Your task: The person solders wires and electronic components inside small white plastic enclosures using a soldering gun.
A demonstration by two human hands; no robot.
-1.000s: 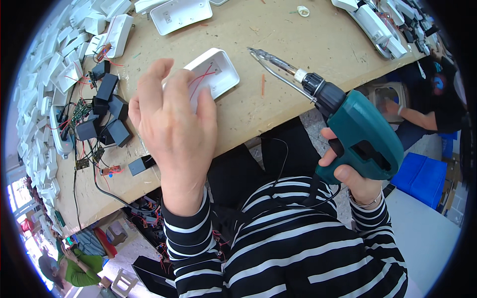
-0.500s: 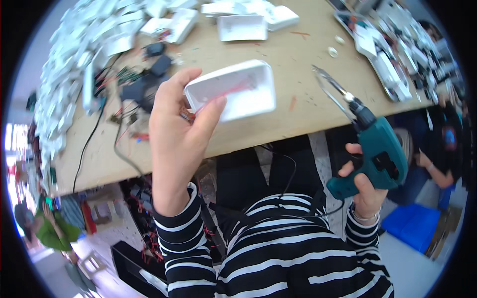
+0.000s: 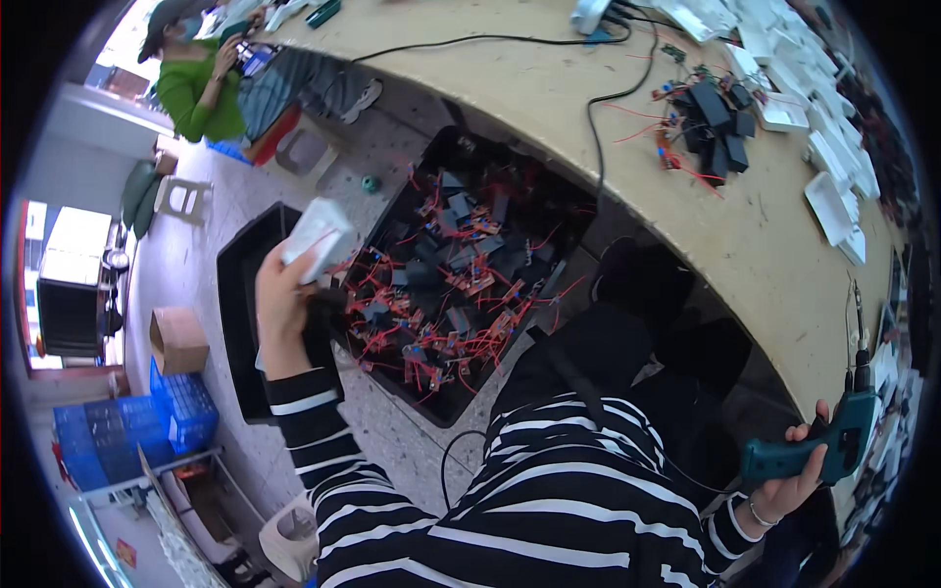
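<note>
My left hand [image 3: 282, 304] is closed on a small white plastic case [image 3: 321, 238], raised above the floor on my left. Beneath and beside it are a long black bin [image 3: 235, 333] and a second black bin [image 3: 417, 404], which is heaped with circuit boards, red wires and dark blocks. Out at the right, by the table's edge, my right hand [image 3: 789, 480] grips a teal, pistol-shaped soldering gun [image 3: 855, 431] whose thin metal tip points up and away. A cord trails from its handle toward my lap.
The wooden table [image 3: 549, 108] curves along the top and right. On it lie a pile of boards and black blocks [image 3: 716, 122], black cables and heaped white cases [image 3: 833, 206]. Someone in green [image 3: 201, 93] sits at the far left. Stools and blue crates [image 3: 118, 436] stand left.
My view has swung left, from the table to the bins on the floor. The white case, still in my left hand, has moved from over the table to the bins. My right hand keeps the soldering gun.
</note>
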